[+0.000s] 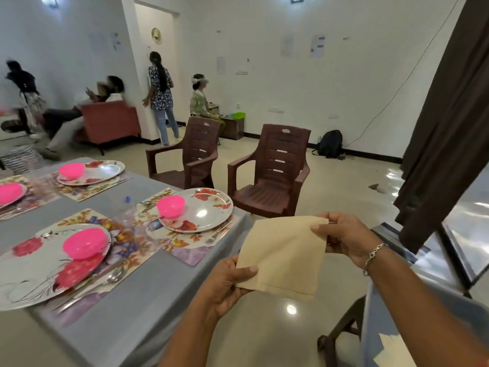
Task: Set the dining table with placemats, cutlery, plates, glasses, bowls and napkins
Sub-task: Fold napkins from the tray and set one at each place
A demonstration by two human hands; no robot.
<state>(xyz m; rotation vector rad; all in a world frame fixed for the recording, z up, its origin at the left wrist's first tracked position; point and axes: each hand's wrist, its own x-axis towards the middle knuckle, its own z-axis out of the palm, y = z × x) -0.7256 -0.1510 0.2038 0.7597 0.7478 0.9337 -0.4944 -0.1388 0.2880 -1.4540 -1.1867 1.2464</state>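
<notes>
The grey table [137,292] already has plates [29,274] and pink bowls [84,243], so now napkins: beside its edge, in the air, the left hand [227,284] pinches the beige napkin [285,255] by its low corner, the right hand [346,239] by its top corner, and I think folding comes next.

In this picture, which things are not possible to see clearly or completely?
Head view only:
- Far-left place setting: cut off by the left edge.
- Clear object beside the right-hand plate: transparent and blurred; perhaps a glass.
- Cutlery beside the nearest plate: smeared by motion blur; pieces uncertain.
- Napkin, pinched by the left hand and right hand: its number of layers cannot be told.
</notes>
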